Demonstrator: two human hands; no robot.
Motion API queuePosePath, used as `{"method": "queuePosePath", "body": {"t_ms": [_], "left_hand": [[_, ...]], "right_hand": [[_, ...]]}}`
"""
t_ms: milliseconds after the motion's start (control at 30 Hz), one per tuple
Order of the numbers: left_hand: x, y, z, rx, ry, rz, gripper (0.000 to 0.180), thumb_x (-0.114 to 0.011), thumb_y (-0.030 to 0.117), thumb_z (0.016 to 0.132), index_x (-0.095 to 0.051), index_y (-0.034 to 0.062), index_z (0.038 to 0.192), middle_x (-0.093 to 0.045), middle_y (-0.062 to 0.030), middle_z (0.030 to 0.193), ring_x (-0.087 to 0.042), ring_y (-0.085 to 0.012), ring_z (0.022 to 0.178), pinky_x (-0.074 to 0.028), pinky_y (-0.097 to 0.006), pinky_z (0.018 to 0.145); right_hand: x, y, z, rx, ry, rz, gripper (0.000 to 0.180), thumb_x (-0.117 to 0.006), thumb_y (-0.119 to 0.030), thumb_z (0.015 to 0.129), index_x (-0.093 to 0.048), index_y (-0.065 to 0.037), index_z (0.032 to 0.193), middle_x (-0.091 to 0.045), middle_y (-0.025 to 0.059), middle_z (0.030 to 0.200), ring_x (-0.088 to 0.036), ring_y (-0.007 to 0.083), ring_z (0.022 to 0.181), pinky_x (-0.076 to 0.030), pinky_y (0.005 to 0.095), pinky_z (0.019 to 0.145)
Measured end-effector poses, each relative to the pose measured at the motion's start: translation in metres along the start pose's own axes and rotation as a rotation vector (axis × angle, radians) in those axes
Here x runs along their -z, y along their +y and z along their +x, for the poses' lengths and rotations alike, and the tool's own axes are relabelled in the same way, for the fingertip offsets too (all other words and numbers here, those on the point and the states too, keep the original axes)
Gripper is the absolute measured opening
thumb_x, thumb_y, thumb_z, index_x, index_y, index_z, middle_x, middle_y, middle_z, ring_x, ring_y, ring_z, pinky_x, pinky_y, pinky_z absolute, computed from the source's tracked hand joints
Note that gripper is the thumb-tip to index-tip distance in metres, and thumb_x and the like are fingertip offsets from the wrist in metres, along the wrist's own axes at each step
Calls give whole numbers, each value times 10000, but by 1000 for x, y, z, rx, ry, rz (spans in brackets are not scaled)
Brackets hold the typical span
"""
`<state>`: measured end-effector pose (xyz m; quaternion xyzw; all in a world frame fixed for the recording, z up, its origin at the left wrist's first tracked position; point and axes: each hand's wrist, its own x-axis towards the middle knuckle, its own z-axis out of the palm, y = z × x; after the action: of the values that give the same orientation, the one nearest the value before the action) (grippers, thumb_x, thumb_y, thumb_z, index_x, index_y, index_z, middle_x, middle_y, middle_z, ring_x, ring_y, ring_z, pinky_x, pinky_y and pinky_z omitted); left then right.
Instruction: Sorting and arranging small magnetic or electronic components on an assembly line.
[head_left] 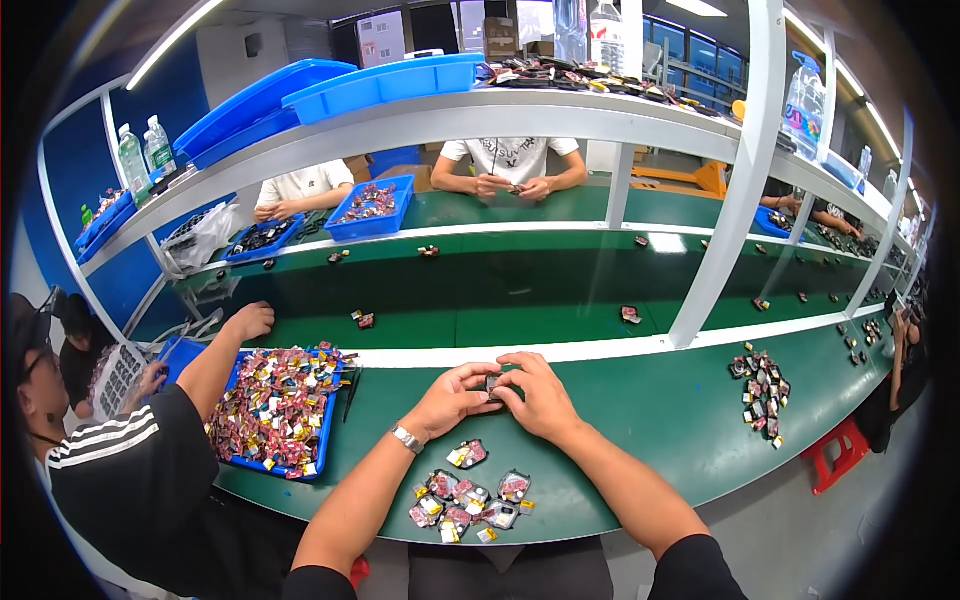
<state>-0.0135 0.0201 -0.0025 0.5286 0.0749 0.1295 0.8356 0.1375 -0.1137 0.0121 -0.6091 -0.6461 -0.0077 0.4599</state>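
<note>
My left hand [452, 402] and my right hand [540, 398] meet over the green bench, fingers closed together on a small dark casing [492, 384]. Its details are mostly hidden by my fingertips. Between my forearms lies a loose heap of small black casings [462, 506] with red circuit boards and silver-and-yellow parts. One similar casing [467, 454] sits just above that heap, nearer my hands. To the left, a blue tray [325, 440] is heaped with small red, white and yellow electronic parts [275, 405]. Black tweezers [351, 394] lie along its right side.
A white rail [560, 352] separates my bench from a green belt [520, 310] carrying scattered parts. A shelf post [730, 190] rises at right, near another group of casings [762, 395]. A co-worker's arm [215, 355] reaches over the tray at left. Blue bins [385, 88] rest overhead.
</note>
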Motion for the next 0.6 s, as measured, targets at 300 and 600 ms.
{"method": "queuePosePath", "body": {"t_ms": [300, 600], "left_hand": [[-4, -6, 3, -24, 41, 146, 386, -524, 4, 944, -454, 15, 1324, -566, -92, 1251, -590, -180, 1132, -528, -361, 974], [1, -6, 2, -18, 24, 40, 326, -477, 12, 970, -470, 30, 1296, -547, -85, 1258, -594, -183, 1121, -521, -359, 983]], "right_hand": [[3, 7, -2, -59, -68, 59, 68, -689, -106, 808, -663, -56, 846, -593, 111, 1217, -513, 317, 1180, -426, 406, 1001], [5, 8, -4, -87, -125, 145, 86, -705, -132, 805, -693, -73, 868, -577, 99, 1257, -487, 307, 1220, -392, 407, 1040]]}}
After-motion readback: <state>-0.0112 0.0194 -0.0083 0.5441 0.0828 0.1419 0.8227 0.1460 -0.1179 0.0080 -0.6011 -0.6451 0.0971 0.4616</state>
